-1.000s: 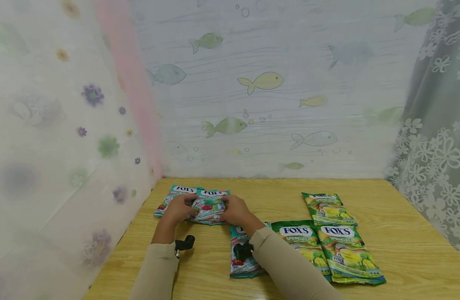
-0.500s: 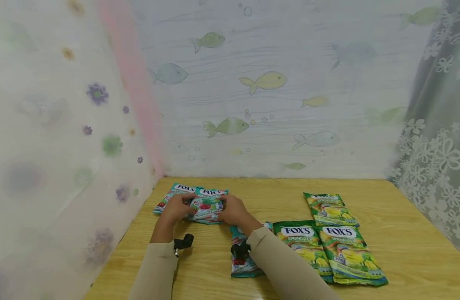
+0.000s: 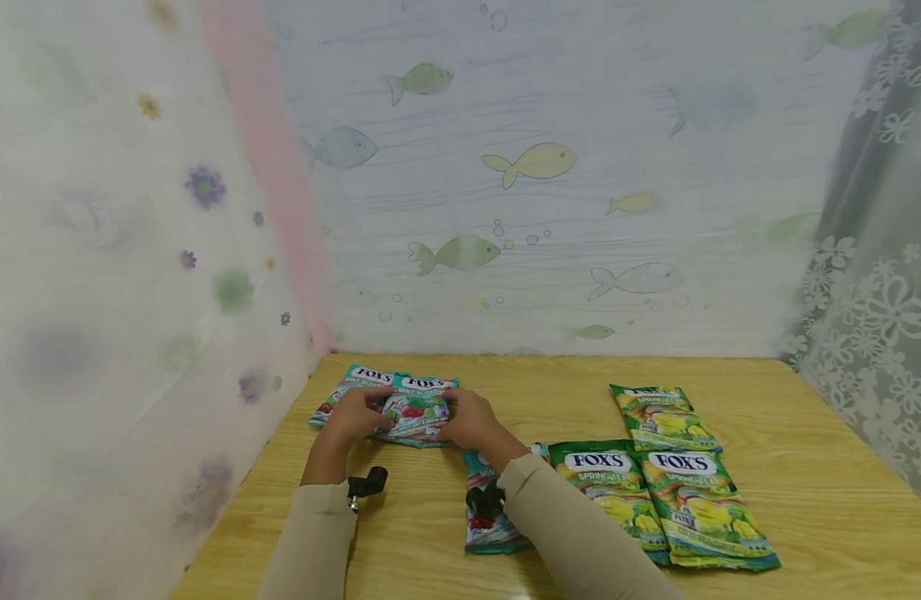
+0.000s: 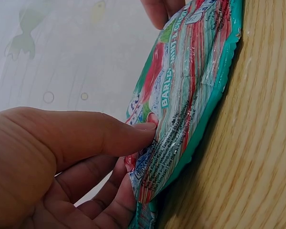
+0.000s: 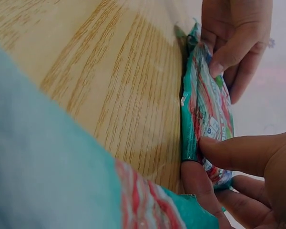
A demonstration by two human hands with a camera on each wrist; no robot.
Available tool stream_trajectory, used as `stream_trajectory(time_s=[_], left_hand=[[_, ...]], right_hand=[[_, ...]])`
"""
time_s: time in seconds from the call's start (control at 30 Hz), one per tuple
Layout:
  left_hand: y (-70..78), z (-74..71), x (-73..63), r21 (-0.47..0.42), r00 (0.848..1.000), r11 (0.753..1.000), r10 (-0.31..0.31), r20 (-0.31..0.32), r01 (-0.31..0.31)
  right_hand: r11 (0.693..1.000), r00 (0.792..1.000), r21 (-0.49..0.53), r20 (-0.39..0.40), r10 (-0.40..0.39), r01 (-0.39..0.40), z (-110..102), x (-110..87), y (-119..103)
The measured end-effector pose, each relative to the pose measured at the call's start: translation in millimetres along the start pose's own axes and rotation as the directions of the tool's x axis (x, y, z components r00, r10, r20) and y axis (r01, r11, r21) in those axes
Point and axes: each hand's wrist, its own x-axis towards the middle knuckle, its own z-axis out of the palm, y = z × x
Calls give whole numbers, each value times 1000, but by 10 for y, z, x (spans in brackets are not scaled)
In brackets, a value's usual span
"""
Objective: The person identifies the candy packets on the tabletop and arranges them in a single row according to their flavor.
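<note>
A teal Fox's candy bag (image 3: pixel 417 410) lies near the back left of the table, a hand at each of its sides. My left hand (image 3: pixel 352 419) holds its left edge; in the left wrist view the thumb (image 4: pixel 128 136) presses the printed front, with fingers curled behind. My right hand (image 3: pixel 475 423) pinches the right edge; the right wrist view has its thumb (image 5: pixel 238 153) on the front and fingers around the edge. Another teal candy bag (image 3: pixel 364 377) lies right against it on the left, partly hidden by my left hand. A third teal bag (image 3: pixel 481 529) lies partly under my right forearm.
Three green-and-yellow Fox's Spring Tea bags lie on the right: one candy bag (image 3: pixel 666 419) farther back, and two in front, a left bag (image 3: pixel 598 461) and a right bag (image 3: pixel 703 508). A fish-patterned curtain (image 3: pixel 535 275) hangs behind the wooden table (image 3: pixel 400 533).
The held candy bag and the one beside it have shifted very slightly left and back with both hands. The grip looks the same, and the head view has swung a little.
</note>
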Motion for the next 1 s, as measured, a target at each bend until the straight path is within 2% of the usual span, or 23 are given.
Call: stream_trajectory(time_s=[0.17,0.37,0.6,0.83,1.0], left_hand=[[10,10,19,1,1000,1000,4,3,-4],[31,17,31,59,1000,998,15,-11,-15],[73,6,11,106,1000,994,10,-18,-8],[187,1,-22,183,999,983,30,-20,-25],[322,31,-41,180,997,981,67,26,-70]], right_hand=[[1000,1000,-21,-1,-7,7,-14,18,20],[998,999,-60,-10,-34,33,-26,24,35],[1000,1000,-15,8,-14,14,-54,-14,19],[1000,999,10,40,1,-1,-128,-73,-23],[999,997,-30,58,-43,45,-213,-138,-58]])
